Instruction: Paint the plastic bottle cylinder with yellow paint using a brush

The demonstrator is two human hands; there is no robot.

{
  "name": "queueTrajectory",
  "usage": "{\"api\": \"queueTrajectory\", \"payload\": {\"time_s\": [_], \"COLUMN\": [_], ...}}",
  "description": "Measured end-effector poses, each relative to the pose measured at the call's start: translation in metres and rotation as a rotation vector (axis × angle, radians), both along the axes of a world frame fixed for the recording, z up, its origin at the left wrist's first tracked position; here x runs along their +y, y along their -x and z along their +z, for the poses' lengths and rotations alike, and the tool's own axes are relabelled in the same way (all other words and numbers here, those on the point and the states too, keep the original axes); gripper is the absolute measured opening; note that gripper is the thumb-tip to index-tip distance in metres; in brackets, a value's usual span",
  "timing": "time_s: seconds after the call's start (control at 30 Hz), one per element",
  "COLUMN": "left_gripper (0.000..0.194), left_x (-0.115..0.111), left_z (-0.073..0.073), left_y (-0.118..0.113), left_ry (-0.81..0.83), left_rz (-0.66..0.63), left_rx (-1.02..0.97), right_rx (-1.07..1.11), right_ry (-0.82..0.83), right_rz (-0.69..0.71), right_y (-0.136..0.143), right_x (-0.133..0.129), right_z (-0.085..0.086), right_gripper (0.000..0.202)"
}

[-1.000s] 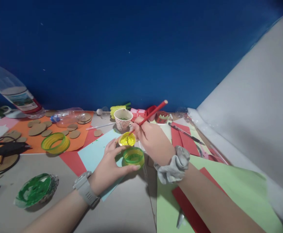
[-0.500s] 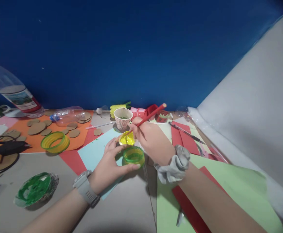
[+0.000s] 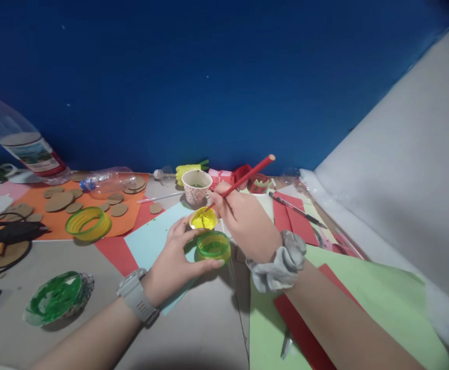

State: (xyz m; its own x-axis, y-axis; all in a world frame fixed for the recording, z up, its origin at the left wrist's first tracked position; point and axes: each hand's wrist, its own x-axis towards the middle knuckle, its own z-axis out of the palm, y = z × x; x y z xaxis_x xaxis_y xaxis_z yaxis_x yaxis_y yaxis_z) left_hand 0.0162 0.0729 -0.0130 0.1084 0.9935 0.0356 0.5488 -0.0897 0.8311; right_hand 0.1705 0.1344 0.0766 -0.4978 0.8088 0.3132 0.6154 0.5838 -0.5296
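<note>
Left hand (image 3: 174, 259): thumb and fingers grasping a green-and-yellow ring (image 3: 214, 254) midway along the worktop (image 3: 193, 334); I cannot tell whether the ring touches the surface. Right hand (image 3: 243, 218): fingers pinched around a slanting red stick (image 3: 249, 176), its lower end in a small cup of yellow paint (image 3: 204, 220) just beyond the ring. Near the worktop's far edge: one patterned paper cup (image 3: 196, 194), upright; one red-capped bottle (image 3: 31, 151), well left. Toward the right edge: one black pen (image 3: 297, 209) across red paper (image 3: 301, 230).
</note>
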Motion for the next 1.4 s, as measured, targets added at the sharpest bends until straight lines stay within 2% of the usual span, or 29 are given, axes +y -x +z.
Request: {"api": "queueTrajectory", "payload": {"time_s": [0.2, 0.3, 0.43, 0.57, 0.7, 0.83, 0.97, 1.1, 1.23, 1.33, 1.4], "left_gripper": [0.064, 0.066, 0.065, 0.065, 0.063, 0.064, 0.062, 0.062, 0.060, 0.060, 0.060], "left_x": [0.000, 0.000, 0.000, -0.001, -0.001, 0.000, 0.000, -0.001, -0.001, -0.001, 0.000], "left_z": [-0.001, 0.000, -0.001, -0.001, 0.000, 0.000, -0.001, -0.002, -0.003, -0.004, -0.004], "left_y": [0.000, 0.000, 0.000, 0.000, 0.000, 0.000, -0.001, -0.001, -0.001, -0.001, -0.002], "left_ry": [0.006, 0.012, 0.001, -0.005, -0.002, -0.005, -0.026, -0.032, -0.046, -0.058, -0.067], "left_rz": [-0.008, 0.003, 0.007, 0.003, -0.003, 0.001, -0.005, 0.002, 0.010, 0.012, 0.007], "left_rx": [-0.006, -0.012, -0.003, -0.010, -0.003, -0.004, 0.005, 0.008, -0.002, -0.009, -0.009], "right_rx": [0.021, 0.010, 0.026, 0.011, 0.014, -0.020, -0.044, -0.029, 0.005, -0.059, -0.095], "right_ry": [0.036, 0.008, 0.003, -0.042, 0.023, -0.023, 0.014, 0.006, 0.022, 0.005, 0.031], "right_rz": [0.040, -0.019, -0.003, -0.073, 0.025, -0.060, 0.012, -0.042, -0.026, -0.089, -0.060], "right_y": [0.001, 0.001, 0.000, 0.000, 0.001, 0.002, 0.002, 0.002, 0.001, 0.001, 0.002], "right_x": [-0.001, 0.000, 0.001, 0.000, -0.001, -0.002, -0.004, -0.005, -0.006, -0.008, -0.010], "right_z": [-0.001, -0.002, -0.004, -0.004, -0.004, -0.002, 0.001, 0.002, 0.002, 0.006, 0.008], "right_gripper": [0.030, 0.031, 0.031, 0.030, 0.028, 0.029, 0.028, 0.030, 0.031, 0.029, 0.028]}}
